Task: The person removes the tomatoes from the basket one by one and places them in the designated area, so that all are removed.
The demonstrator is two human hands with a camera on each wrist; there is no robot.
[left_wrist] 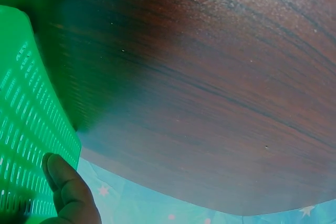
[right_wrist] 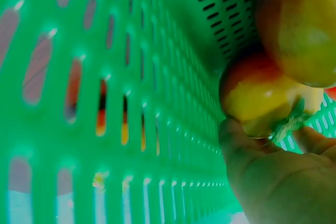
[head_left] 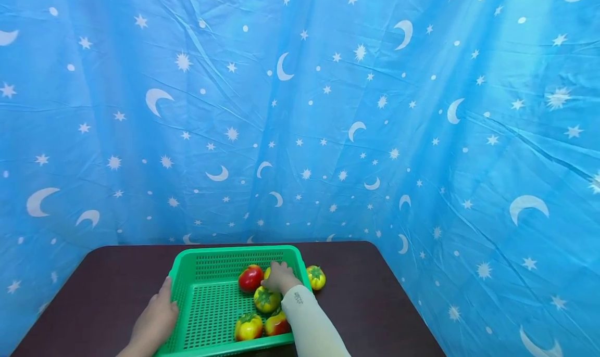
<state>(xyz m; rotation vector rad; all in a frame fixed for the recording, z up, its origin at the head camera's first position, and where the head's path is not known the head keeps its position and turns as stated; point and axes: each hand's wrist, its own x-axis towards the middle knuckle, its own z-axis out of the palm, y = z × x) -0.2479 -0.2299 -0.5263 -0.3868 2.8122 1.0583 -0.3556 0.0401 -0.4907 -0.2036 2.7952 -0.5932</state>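
Observation:
A green plastic basket [head_left: 211, 289] with slotted walls stands on the dark table. My left hand [head_left: 157, 313] holds its left side at the rim; the left wrist view shows fingers [left_wrist: 71, 187] against the outer wall. My right hand [head_left: 280, 278] reaches inside, near the right wall. It grips a yellow-and-red fruit [right_wrist: 262, 98] by the green leafy top, thumb and fingers on either side. Around it in the basket lie a red fruit [head_left: 250, 279], a yellow-green fruit [head_left: 266, 300] and two yellow-and-red fruits [head_left: 248, 327] at the near side.
One yellow fruit [head_left: 316, 277] with a green top sits on the table [head_left: 361, 305], just outside the basket's right wall. Behind the table and to the right hangs a blue curtain [head_left: 300, 138] with white moons and stars.

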